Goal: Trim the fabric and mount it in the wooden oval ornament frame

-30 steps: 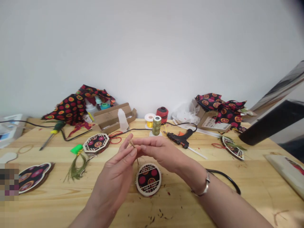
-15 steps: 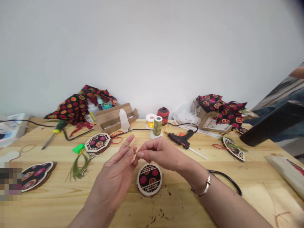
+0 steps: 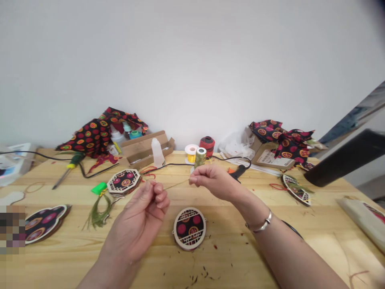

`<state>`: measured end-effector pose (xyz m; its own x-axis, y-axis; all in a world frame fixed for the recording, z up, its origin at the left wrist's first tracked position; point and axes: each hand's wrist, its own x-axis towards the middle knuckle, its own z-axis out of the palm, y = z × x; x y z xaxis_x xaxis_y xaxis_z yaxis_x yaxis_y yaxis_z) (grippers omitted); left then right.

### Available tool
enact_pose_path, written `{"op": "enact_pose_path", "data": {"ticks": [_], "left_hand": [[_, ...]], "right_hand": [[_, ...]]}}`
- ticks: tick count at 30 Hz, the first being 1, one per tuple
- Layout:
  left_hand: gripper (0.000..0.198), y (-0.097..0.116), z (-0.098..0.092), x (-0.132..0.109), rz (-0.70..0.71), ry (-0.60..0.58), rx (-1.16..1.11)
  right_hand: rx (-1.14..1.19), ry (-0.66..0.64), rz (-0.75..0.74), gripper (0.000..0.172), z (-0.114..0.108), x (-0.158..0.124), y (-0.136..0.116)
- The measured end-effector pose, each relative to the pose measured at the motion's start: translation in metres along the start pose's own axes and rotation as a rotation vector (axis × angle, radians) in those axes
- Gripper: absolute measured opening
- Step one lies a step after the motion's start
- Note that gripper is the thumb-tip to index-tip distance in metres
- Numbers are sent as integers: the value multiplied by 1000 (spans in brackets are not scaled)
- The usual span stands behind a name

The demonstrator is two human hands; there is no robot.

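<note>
A thin olive-gold thread [image 3: 177, 185] runs taut between my two hands, above the table. My left hand [image 3: 144, 208] pinches one end, its fingers curled in. The other end is pinched between thumb and fingertips of my right hand [image 3: 212, 181], which wears a silver bangle. Below and between them, a round wooden-framed ornament [image 3: 189, 228] with patterned dark fabric lies flat, touched by neither hand. Just behind my right hand stands a spool of olive-gold thread [image 3: 200, 158], its lower part hidden.
Behind are a yellow thread spool [image 3: 191, 154], a red spool [image 3: 207, 146] and a partly hidden black glue gun [image 3: 239, 171]. An octagonal ornament [image 3: 124, 182], a green tassel [image 3: 99, 210] and a screwdriver [image 3: 68, 170] lie left. A black cylinder [image 3: 345, 156] leans in at right.
My hands have moved apart from close together, the left to the left and the right to the right. The thread between them is now stretched, and my left fingers have curled in.
</note>
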<state>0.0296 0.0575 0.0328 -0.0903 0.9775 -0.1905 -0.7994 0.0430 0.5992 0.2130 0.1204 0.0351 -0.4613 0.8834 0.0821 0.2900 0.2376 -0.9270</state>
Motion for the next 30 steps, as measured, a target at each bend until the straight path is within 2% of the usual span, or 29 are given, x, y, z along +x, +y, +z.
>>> {"op": "enact_pose_path", "data": {"ticks": [3, 5, 7, 9, 11, 13, 16, 20, 22, 24, 27, 30], "left_hand": [[19, 1, -4, 1, 29, -65, 33], [12, 0, -6, 1, 54, -83, 72], [12, -2, -7, 0, 72, -96, 123], [15, -4, -7, -1, 81, -112, 177], [17, -7, -5, -3, 77, -128, 225], [17, -8, -3, -4, 77, -136, 266], [18, -8, 0, -6, 98, -147, 327], [18, -6, -1, -8, 130, -147, 348], [18, -5, -3, -8, 136, -140, 347], [18, -5, -4, -8, 141, -126, 335], [17, -4, -5, -7, 136, -96, 290], [18, -4, -6, -6, 121, -68, 244]], "right_hand": [[-77, 87, -34, 16, -3, 2, 4], [-136, 190, -74, 16, -3, 1, 4], [-189, 302, -120, 23, -1, -2, 0], [-210, 341, -196, 28, 6, -6, -7], [-161, 258, -288, 30, 14, -12, -16], [-57, 99, -331, 33, 22, -17, -25], [63, -96, -262, 35, 29, -22, -33], [140, -212, -145, 33, 28, -20, -31], [160, -211, -63, 30, 26, -17, -26], [176, -150, -13, 24, 26, -14, -21], [187, -71, -17, 13, 23, -10, -14], [160, -36, -21, 12, 18, -7, -8]]}}
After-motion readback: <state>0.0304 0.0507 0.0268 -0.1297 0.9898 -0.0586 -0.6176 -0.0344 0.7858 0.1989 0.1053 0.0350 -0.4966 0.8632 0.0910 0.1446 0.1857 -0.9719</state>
